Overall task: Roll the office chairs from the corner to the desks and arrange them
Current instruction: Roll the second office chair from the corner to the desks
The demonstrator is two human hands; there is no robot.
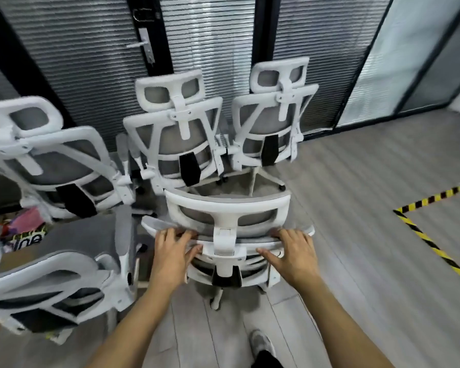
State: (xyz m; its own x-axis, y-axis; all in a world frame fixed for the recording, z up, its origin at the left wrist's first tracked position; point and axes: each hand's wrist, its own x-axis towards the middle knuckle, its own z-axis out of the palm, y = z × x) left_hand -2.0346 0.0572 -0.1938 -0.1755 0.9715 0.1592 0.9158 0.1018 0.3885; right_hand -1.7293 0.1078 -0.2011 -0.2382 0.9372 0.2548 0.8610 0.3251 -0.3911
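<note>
The nearest chair (225,205) stands in the corner cluster, its back to the person. The left hand (170,251) and right hand (296,252) each grip the top rail of its backrest, one either side of the headrest post, fingers hooked over the rim. To roll it well, the pull should probably be level and even on both sides, drawing it near and then right onto open floor. That should keep it clear of the near-left chair (64,266) just beside it and the middle far chair (175,120). On the left, behind that near-left chair, a box (24,237) holds colourful items too blurred to identify.
</note>
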